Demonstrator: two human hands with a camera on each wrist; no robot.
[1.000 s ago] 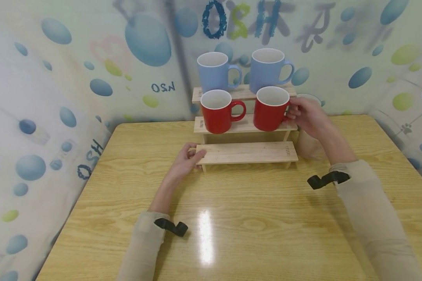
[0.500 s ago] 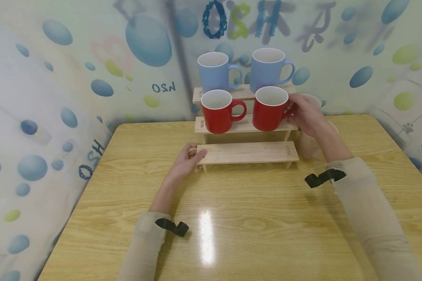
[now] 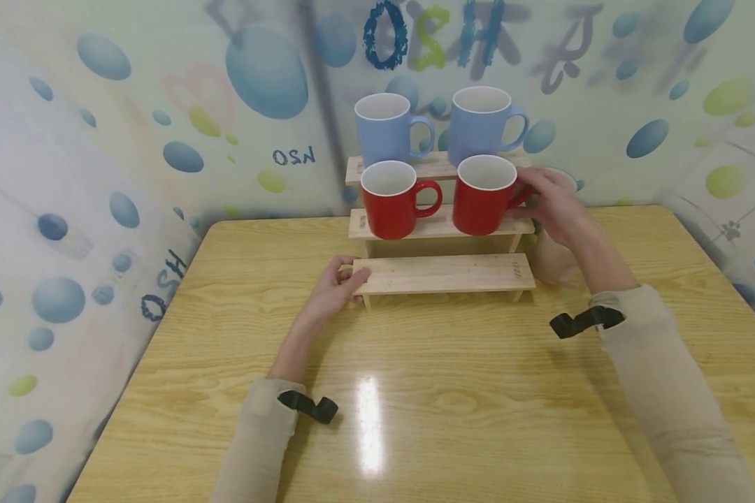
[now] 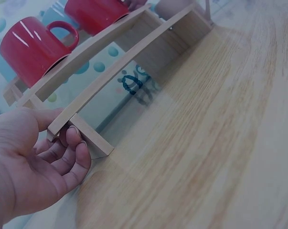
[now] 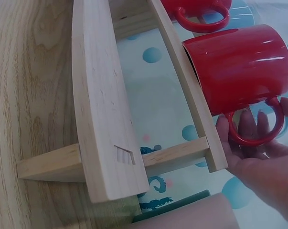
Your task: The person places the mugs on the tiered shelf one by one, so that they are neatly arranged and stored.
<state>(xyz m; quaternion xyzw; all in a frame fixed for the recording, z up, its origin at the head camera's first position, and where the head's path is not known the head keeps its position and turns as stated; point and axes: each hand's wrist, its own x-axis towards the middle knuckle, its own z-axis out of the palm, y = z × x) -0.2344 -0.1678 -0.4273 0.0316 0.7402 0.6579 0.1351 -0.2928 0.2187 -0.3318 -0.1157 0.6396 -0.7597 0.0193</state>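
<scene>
A stepped wooden rack stands on the table, its lowest step bare. My left hand holds that step's left end, thumb on top and fingers curled around the leg underneath. On the middle step sit a left red mug and a right red mug, both upright, handles to the right. My right hand is at the right mug's handle, with loosely spread fingers behind the loop and the thumb near its top. Two light-blue mugs, left and right, stand on the top step.
A pale, pinkish container stands right of the rack, partly hidden by my right hand. Behind the wood-grain table rises a wall covering with blue and green dots. Black straps circle both sleeves.
The right red mug has shifted slightly left along the middle step. My right hand's fingers have loosened from its handle, which now shows more. My left hand has stayed on the rack.
</scene>
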